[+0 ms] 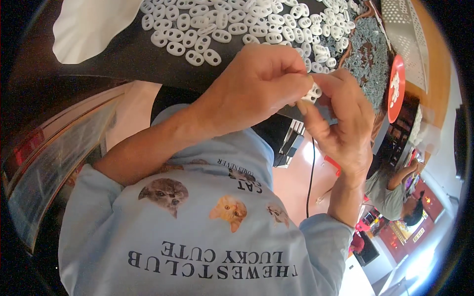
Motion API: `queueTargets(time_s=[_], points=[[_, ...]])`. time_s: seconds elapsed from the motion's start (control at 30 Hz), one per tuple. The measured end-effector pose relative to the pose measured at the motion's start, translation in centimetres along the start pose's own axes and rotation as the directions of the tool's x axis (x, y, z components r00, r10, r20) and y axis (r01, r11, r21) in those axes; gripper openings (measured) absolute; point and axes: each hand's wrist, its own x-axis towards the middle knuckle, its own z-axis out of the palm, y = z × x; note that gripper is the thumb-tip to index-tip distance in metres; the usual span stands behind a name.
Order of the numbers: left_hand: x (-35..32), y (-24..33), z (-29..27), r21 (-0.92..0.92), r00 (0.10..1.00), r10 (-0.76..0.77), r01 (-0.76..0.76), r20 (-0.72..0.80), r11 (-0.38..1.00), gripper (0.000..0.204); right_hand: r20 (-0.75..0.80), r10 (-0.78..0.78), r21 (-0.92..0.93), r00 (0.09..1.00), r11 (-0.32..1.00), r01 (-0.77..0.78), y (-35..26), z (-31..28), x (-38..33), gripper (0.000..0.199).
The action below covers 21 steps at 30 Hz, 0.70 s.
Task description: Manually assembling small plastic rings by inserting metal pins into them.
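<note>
My left hand and my right hand meet at the near edge of a dark table. Between their fingertips they pinch a small white plastic two-hole piece, partly covered by the fingers. Whether more than one piece is held there I cannot tell. Just beyond the hands spreads a loose heap of similar white oval two-hole pieces. To its right lies a pile of small grey metal parts, too fine to make out singly.
A white wavy-edged sheet or tray lies at the far left. On the right are a red plate with white pieces and a white perforated basket. A black cable hangs below. Another person sits farther right.
</note>
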Motion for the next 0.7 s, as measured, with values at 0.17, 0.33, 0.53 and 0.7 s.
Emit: queueTargets(time_s=[0.17, 0.33, 0.53, 0.7], points=[[0.35, -0.27, 0.10, 0.077, 1.000, 0.010, -0.012, 0.029, 0.997, 0.015, 0.003, 0.026, -0.006, 1.000, 1.000, -0.026, 0.08, -0.01, -0.23, 0.033], [0.25, 0.58, 0.15, -0.002, 0.999, -0.035, 0.035, 0.004, 0.999, 0.019, -0.040, 0.072, -0.008, 0.997, 0.997, -0.072, -0.25, 0.28, -0.14, 0.030], [0.34, 0.25, -0.22, 0.012, 0.999, -0.003, 0.002, 0.039, 1.000, 0.017, -0.018, -0.009, -0.039, 1.000, 0.999, 0.008, 0.12, 0.12, -0.14, 0.029], [0.33, 0.14, -0.46, 0.052, 0.996, 0.031, -0.036, 0.086, 0.998, 0.015, -0.007, -0.010, 0.025, 1.000, 1.000, 0.011, 0.03, 0.20, 0.00, 0.028]])
